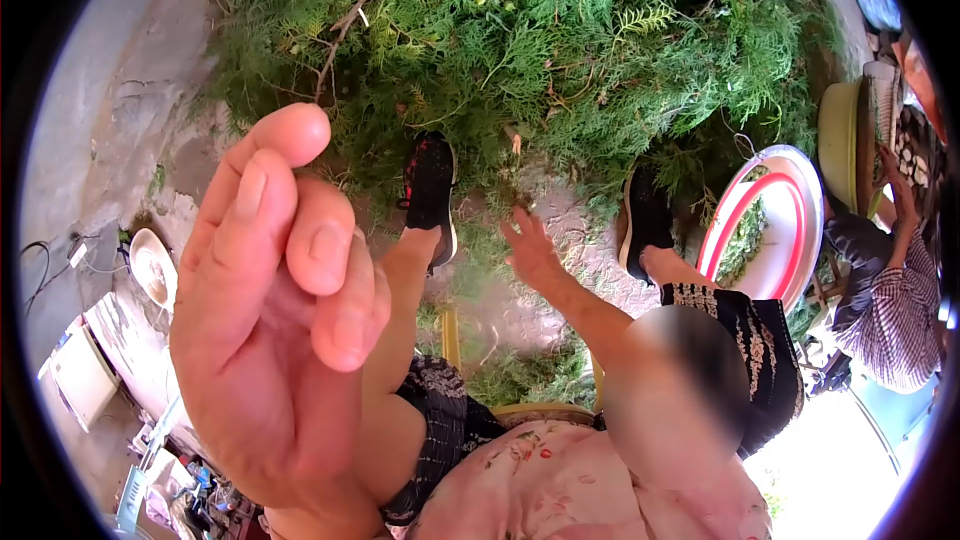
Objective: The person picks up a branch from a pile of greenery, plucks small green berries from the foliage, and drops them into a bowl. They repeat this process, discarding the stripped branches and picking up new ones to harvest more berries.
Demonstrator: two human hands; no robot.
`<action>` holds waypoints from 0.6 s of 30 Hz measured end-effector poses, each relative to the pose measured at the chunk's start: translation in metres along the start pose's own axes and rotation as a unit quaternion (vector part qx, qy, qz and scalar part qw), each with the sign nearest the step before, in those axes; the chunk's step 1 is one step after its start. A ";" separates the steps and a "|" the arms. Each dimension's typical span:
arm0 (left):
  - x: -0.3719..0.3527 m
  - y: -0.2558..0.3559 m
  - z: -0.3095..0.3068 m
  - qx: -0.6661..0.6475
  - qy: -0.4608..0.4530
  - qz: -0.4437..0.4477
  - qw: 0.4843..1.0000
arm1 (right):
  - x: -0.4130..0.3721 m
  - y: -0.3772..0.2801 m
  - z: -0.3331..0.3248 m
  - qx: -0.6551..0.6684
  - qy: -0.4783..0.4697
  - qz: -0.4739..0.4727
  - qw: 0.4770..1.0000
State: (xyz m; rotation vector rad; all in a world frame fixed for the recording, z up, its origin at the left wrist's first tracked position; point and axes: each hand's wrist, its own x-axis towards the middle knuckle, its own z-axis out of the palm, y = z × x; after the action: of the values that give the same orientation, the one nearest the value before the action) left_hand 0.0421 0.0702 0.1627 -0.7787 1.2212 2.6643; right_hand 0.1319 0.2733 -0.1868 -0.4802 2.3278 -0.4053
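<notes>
My left hand (285, 310) is raised close to the camera on the left, palm side showing. Its fingers are curled, the thumb lies against the index finger, and nothing shows in the grasp. Behind its fingertips a bare brown twig (352, 15) runs up across the pile of green conifer branches (560, 50). Lower down, my right hand (535, 252) reaches between my legs towards the ground, fingers apart, with no object visible in it. Its fingertips are at the near edge of the greenery, close to a short pale twig stub (516, 143). A grey blur covers part of the right forearm.
A white basin with a red band (790, 250) stands tilted beside my right shoe (648, 225), greenery inside. At far right a person in a checked shirt (900, 310) is near a yellow-green tub (840, 140). A straw hat (152, 268) lies left, by the concrete wall.
</notes>
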 end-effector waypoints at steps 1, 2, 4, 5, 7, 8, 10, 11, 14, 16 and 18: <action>-0.002 0.001 0.000 0.002 -0.001 -0.004 1.000 | -0.007 -0.007 -0.003 0.048 0.002 -0.026 0.999; -0.002 0.001 0.000 0.004 -0.002 -0.007 1.000 | -0.001 -0.011 -0.006 0.040 0.050 -0.050 0.997; -0.003 0.000 -0.003 -0.004 -0.003 -0.011 1.000 | 0.033 -0.019 -0.017 0.022 0.150 -0.102 0.983; -0.003 0.001 -0.004 -0.006 -0.004 -0.009 1.000 | 0.051 -0.026 -0.031 0.001 0.137 -0.091 0.986; -0.004 0.003 -0.006 -0.005 0.003 -0.003 1.000 | 0.082 -0.043 -0.059 -0.039 0.112 -0.070 0.990; -0.004 0.003 -0.006 -0.004 0.007 0.000 1.000 | 0.092 -0.045 -0.063 -0.048 0.071 -0.055 0.995; -0.003 0.005 -0.004 -0.017 0.000 -0.013 1.000 | 0.102 -0.050 -0.066 -0.067 -0.014 -0.023 0.997; -0.004 0.005 -0.004 -0.024 -0.002 -0.020 1.000 | 0.099 -0.048 -0.055 -0.078 0.032 -0.041 0.996; -0.004 0.008 -0.006 -0.022 -0.005 -0.016 1.000 | 0.062 -0.024 -0.021 -0.099 0.136 -0.099 0.981; -0.005 0.009 -0.008 -0.027 -0.007 -0.012 1.000 | 0.019 -0.007 -0.006 -0.106 0.081 -0.106 0.986; -0.006 0.008 -0.010 -0.030 -0.006 -0.013 0.999 | -0.007 0.011 0.003 -0.098 0.033 -0.100 0.990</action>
State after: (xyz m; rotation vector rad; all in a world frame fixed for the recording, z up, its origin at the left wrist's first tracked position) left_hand 0.0485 0.0585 0.1656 -0.7800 1.1252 2.6917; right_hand 0.1367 0.2858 -0.1895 -0.8120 2.4034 -0.2900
